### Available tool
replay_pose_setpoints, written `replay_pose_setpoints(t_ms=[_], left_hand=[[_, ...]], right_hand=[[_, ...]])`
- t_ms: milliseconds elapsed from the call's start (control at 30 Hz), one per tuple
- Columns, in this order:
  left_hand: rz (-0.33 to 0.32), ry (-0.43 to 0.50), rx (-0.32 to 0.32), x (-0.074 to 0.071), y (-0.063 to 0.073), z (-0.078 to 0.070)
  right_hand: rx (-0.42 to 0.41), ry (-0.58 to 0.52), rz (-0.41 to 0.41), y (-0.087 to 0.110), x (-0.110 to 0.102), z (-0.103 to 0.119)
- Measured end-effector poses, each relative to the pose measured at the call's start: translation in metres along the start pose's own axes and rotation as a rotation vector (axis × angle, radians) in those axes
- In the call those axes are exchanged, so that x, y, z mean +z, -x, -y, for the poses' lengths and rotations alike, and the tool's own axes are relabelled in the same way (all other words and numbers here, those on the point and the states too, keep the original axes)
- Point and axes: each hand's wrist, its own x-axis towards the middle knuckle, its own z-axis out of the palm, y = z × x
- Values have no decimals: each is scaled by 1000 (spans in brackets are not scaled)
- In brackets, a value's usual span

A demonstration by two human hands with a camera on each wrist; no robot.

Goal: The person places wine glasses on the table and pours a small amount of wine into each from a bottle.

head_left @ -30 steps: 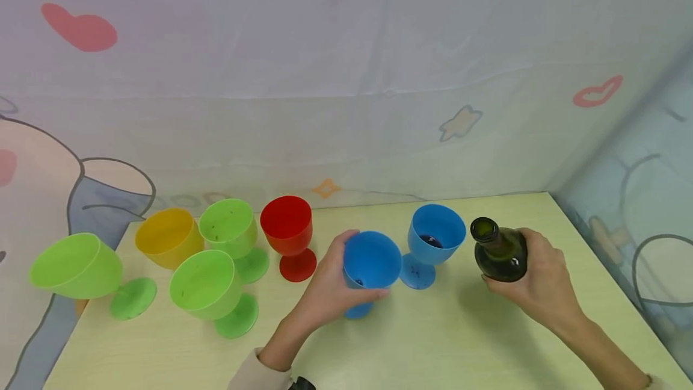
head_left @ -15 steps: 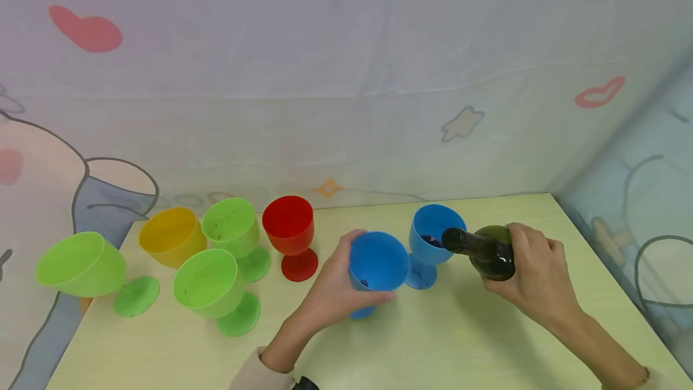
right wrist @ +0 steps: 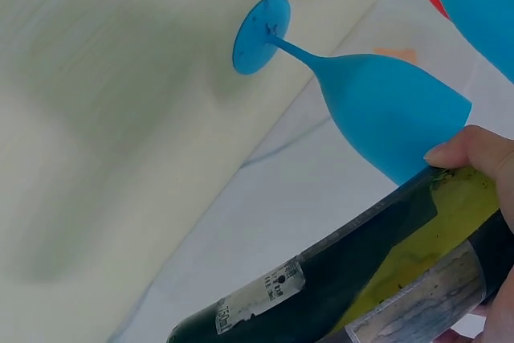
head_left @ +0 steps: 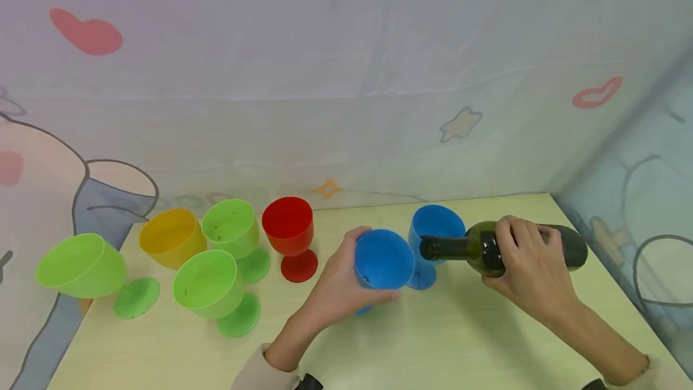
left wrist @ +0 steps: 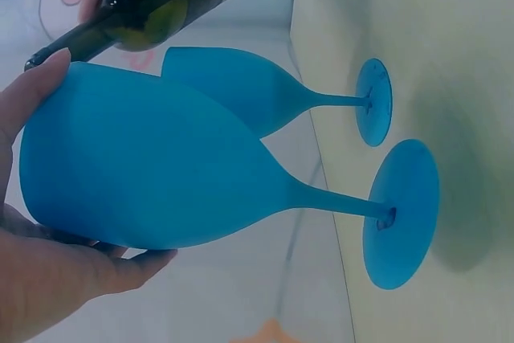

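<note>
My left hand (head_left: 335, 300) grips the bowl of a blue goblet (head_left: 385, 259), thumb and fingers round its sides near the rim. In the left wrist view this goblet (left wrist: 152, 158) shows its stem and round foot. My right hand (head_left: 533, 275) holds a dark green wine bottle (head_left: 482, 248) round its body. The bottle lies nearly level, neck pointing left, its mouth close to the held goblet's right rim. Behind the neck stands a second blue goblet (head_left: 437, 219), partly covered by the bottle. A label with print (right wrist: 261, 296) shows on the bottle in the right wrist view.
Left of the hands stand a red goblet (head_left: 288, 224), a yellow goblet (head_left: 172, 238) and several green ones, the front one (head_left: 208, 281) nearest my left forearm. The pale table (head_left: 433, 342) ends at a patterned cloth (head_left: 346, 107) behind and to the right.
The bottle has tipped from roughly upright to nearly level, its mouth swinging left towards the held goblet. My left hand has shifted that goblet slightly right, towards the bottle.
</note>
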Motion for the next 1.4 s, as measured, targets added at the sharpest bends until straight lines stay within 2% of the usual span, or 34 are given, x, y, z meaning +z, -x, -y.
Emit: replay_pose_setpoints(t_ms=[500, 800, 1400], left_hand=[[5, -38, -15, 3, 3, -12], [27, -17, -1, 4, 5, -16], [27, -17, 2, 4, 6, -16]], right_hand=[[-88, 107, 16, -7, -3, 1], [-126, 143, 25, -10, -8, 1], [-192, 195, 27, -21, -20, 2]])
